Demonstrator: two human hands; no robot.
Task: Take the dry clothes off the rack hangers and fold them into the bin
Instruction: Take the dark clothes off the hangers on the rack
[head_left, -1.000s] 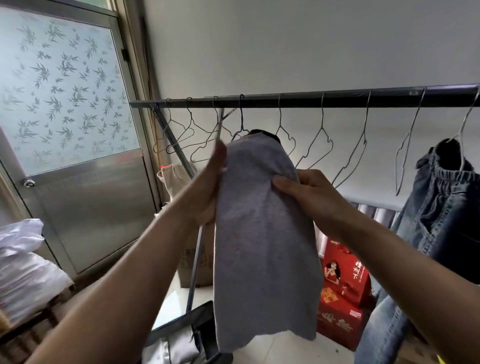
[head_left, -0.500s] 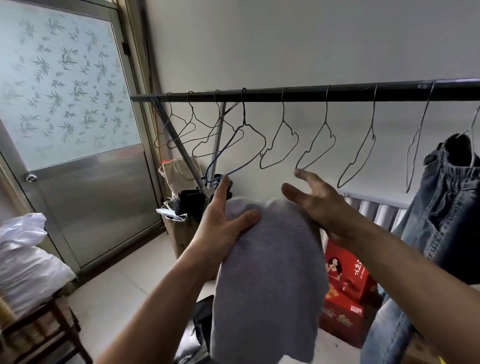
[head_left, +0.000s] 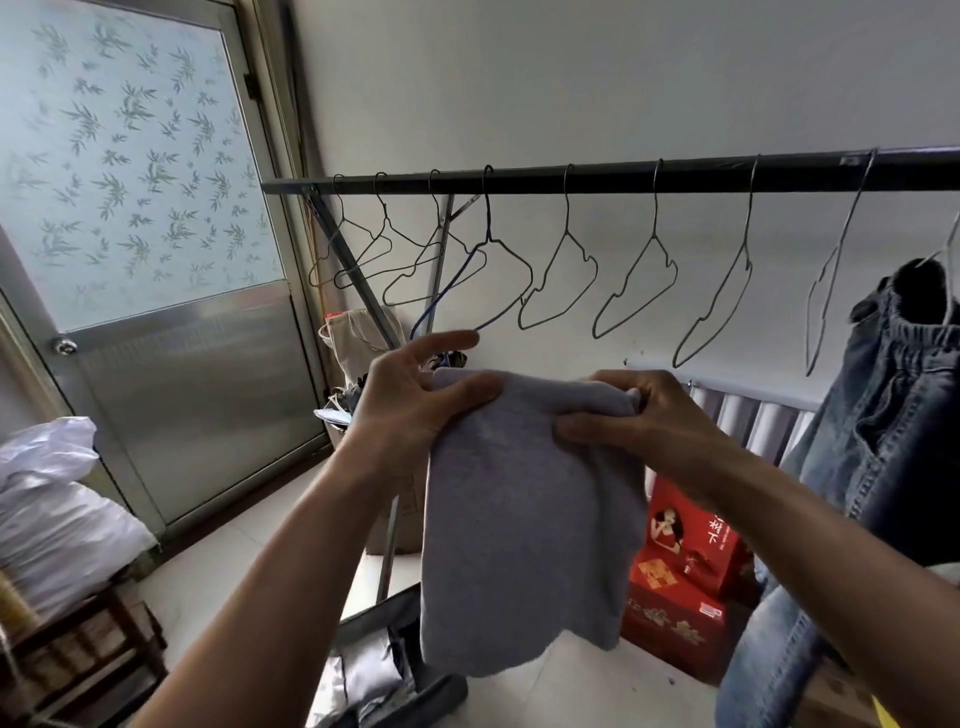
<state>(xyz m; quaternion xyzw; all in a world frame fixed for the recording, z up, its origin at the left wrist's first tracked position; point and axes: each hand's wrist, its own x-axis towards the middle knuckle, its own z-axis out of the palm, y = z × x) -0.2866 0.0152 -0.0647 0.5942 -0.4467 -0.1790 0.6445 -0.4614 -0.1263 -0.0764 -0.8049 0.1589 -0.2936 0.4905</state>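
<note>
The grey cloth (head_left: 524, 525) hangs lengthwise, long axis vertical, folded top edge up, free of the hangers. The left hand (head_left: 410, 410) pinches its upper left corner; the right hand (head_left: 644, 421) grips the upper right. Behind, a blue hanger (head_left: 488, 244) hangs bare on the rail (head_left: 623, 179).

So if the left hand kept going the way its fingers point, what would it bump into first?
Probably the blue hanger: the left hand, holding the grey cloth, has fingertips aimed up and rightward toward its lower wire. Depth is unclear, so it might miss.
</note>
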